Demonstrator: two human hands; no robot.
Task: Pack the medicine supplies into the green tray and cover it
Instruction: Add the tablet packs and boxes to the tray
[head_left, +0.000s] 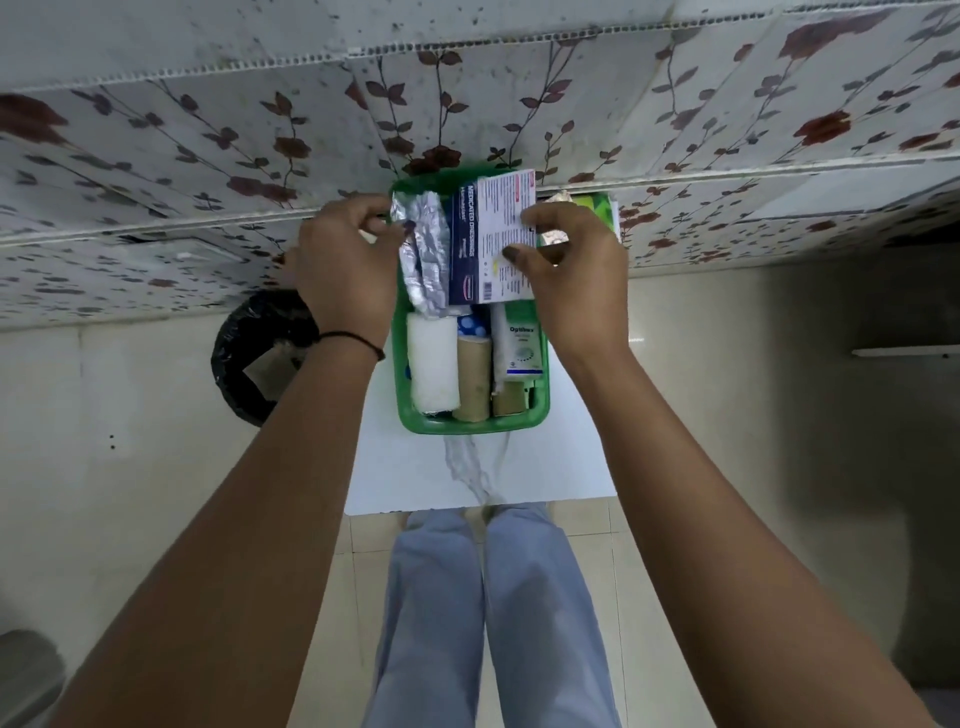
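The green tray (470, 423) sits on a small white table (566, 462) against the wall. Inside lie a white bandage roll (432, 366), two tan rolls (473, 382), a white and green Optibex box (522, 343) and silver foil strips (428, 249). My right hand (574, 270) grips a white and blue box of medicated dressings (491, 239), held over the far half of the tray. My left hand (345, 265) pinches the top of the foil strips at the tray's far left corner. A green object (597, 205) lies behind my right hand, mostly hidden.
A floral-patterned wall (208, 156) stands right behind the table. A bin with a black liner (249, 353) stands on the floor to the left. A strip of clear wrapping (475, 467) trails from the tray's near edge. My legs in light blue trousers (488, 613) are below.
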